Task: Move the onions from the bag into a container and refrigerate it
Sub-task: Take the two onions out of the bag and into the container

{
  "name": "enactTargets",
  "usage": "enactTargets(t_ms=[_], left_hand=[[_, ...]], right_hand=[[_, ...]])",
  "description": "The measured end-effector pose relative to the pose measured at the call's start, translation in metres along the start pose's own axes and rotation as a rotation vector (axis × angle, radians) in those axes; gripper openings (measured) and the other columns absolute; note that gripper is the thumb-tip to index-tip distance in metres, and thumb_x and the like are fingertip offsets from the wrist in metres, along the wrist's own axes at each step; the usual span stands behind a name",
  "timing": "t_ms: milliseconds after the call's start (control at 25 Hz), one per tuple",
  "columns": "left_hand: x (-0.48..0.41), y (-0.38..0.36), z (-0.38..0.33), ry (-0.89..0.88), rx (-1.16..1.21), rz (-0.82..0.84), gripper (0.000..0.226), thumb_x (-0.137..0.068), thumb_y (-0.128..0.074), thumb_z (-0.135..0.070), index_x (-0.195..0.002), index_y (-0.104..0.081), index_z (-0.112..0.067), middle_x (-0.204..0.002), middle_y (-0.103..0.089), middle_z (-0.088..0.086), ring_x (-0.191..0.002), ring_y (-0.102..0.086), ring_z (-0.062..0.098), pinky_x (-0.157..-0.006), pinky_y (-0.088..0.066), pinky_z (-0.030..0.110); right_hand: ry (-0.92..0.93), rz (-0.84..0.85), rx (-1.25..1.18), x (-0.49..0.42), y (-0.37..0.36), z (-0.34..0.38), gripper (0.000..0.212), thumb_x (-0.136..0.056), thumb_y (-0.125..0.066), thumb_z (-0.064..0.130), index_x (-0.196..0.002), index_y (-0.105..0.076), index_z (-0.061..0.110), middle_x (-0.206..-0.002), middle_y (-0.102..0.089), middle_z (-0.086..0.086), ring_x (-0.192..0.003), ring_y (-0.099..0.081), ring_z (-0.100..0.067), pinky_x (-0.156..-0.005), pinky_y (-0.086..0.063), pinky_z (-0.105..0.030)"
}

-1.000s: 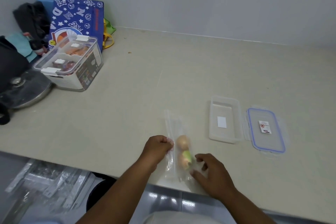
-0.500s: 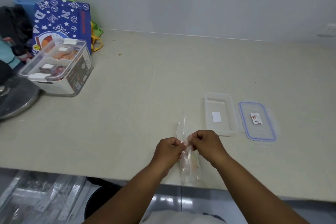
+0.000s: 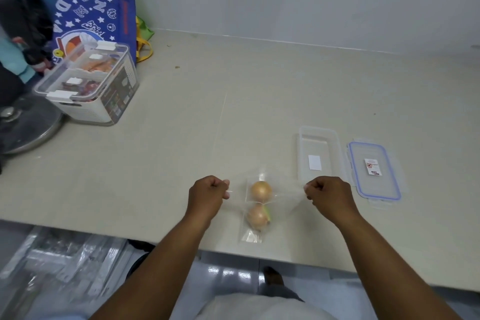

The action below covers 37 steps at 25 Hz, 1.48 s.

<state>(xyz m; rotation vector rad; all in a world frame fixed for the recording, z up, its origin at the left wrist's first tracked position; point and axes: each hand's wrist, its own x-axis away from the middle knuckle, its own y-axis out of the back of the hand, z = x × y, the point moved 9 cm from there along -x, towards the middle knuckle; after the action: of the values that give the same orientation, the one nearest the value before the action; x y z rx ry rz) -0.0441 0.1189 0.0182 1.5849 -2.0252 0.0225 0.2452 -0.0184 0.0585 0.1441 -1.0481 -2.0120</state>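
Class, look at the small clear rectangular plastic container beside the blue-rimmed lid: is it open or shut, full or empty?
Open and empty. The clear rectangular plastic container shows only a white label inside; its blue-rimmed lid lies beside it.

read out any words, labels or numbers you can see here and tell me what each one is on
"D", "N": large white letters on the blue star-print bag; the rest of its lettering is too distorted to read.
Sticker on the blue-rimmed lid: red symbol and print, too small to read.
White label in the clear container: blank.
Printed panel on the white storage box: too blurred.
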Motion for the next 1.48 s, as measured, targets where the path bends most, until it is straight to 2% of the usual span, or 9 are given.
enactTargets(t_ms=[120,240,400,560,800,1040,1160,1320,1480], left_hand=[[0.006,-0.011,-0.007,-0.038,-0.068,0.004,0.026,-0.085,-0.065,-0.029,-0.067,-0.064,-0.011,-0.063,-0.072,-0.003,-0.056,-0.055,0.012,-0.061,-0.044,0.027],[0.01,-0.018,-0.018,-0.089,-0.11,-0.023,0.027,-0.084,-0.067,-0.033,-0.068,-0.066,-0.012,-0.06,-0.071,-0.005,-0.058,-0.058,0.011,-0.059,-0.044,0.025],[0.019,-0.027,-0.026,-0.129,-0.159,-0.044,0.028,-0.085,-0.066,-0.036,-0.069,-0.067,-0.014,-0.061,-0.071,-0.006,-0.057,-0.059,0.006,-0.06,-0.045,0.024],[0.023,-0.029,-0.026,-0.126,-0.165,-0.069,0.027,-0.087,-0.065,-0.035,-0.069,-0.067,-0.014,-0.061,-0.071,-0.006,-0.051,-0.056,-0.003,-0.059,-0.042,0.021],[0.028,-0.029,-0.027,-0.131,-0.143,-0.098,0.026,-0.087,-0.066,-0.03,-0.066,-0.066,-0.015,-0.059,-0.071,-0.006,-0.048,-0.054,-0.003,-0.059,-0.043,0.022],[0.029,-0.032,-0.028,-0.105,-0.144,-0.114,0.027,-0.086,-0.066,-0.032,-0.066,-0.067,-0.014,-0.062,-0.072,-0.004,-0.05,-0.054,0.0,-0.06,-0.044,0.023],[0.026,-0.033,-0.029,-0.081,-0.126,-0.128,0.027,-0.086,-0.066,-0.034,-0.067,-0.067,-0.015,-0.062,-0.072,-0.006,-0.054,-0.056,0.004,-0.061,-0.046,0.024],[0.022,-0.035,-0.028,-0.072,-0.115,-0.132,0.027,-0.086,-0.066,-0.033,-0.064,-0.067,-0.017,-0.062,-0.073,-0.008,-0.056,-0.058,0.005,-0.062,-0.045,0.026],[0.023,-0.043,-0.027,-0.045,-0.086,-0.122,0.026,-0.086,-0.066,-0.032,-0.064,-0.068,-0.018,-0.063,-0.073,-0.009,-0.056,-0.058,0.006,-0.063,-0.046,0.026]], right_hand=[[0.176,-0.071,0.117,0.0,-0.002,0.031,0.006,-0.083,-0.066,0.022,-0.08,-0.071,0.021,-0.077,-0.068,0.008,-0.08,-0.066,-0.016,-0.069,-0.048,-0.026],[0.634,-0.128,0.247,0.018,-0.01,0.086,0.019,-0.081,-0.069,0.017,-0.1,-0.069,0.016,-0.087,-0.068,-0.001,-0.08,-0.065,-0.02,-0.069,-0.053,-0.033],[0.807,0.204,0.482,0.016,-0.067,0.117,0.026,-0.086,-0.058,0.014,-0.111,-0.067,0.015,-0.101,-0.068,-0.005,-0.096,-0.063,-0.025,-0.078,-0.053,-0.037],[0.916,0.37,0.873,0.014,-0.119,0.122,0.024,-0.08,-0.052,-0.002,-0.098,-0.064,0.007,-0.096,-0.062,-0.01,-0.091,-0.059,-0.028,-0.068,-0.051,-0.037],[0.605,0.55,0.922,-0.015,-0.145,0.091,0.024,-0.084,-0.059,0.033,-0.094,-0.065,0.012,-0.099,-0.066,-0.007,-0.085,-0.064,-0.025,-0.066,-0.049,-0.031],[0.687,0.507,0.778,-0.015,-0.126,0.096,0.028,-0.072,-0.066,0.028,-0.096,-0.058,0.016,-0.101,-0.063,-0.006,-0.091,-0.062,-0.026,-0.065,-0.043,-0.03],[0.812,0.427,0.473,-0.002,-0.086,0.107,0.043,-0.068,-0.07,0.04,-0.107,-0.06,0.025,-0.104,-0.067,0.0,-0.095,-0.063,-0.022,-0.074,-0.051,-0.031],[0.612,0.188,-0.156,-0.034,0.006,0.084,0.061,-0.061,-0.076,0.045,-0.119,-0.063,0.033,-0.114,-0.067,0.013,-0.097,-0.064,-0.002,-0.083,-0.053,-0.019],[0.321,0.086,0.222,-0.106,0.027,0.022,0.046,-0.078,-0.068,0.027,-0.123,-0.061,0.022,-0.122,-0.066,-0.001,-0.111,-0.06,-0.023,-0.092,-0.047,-0.03]])
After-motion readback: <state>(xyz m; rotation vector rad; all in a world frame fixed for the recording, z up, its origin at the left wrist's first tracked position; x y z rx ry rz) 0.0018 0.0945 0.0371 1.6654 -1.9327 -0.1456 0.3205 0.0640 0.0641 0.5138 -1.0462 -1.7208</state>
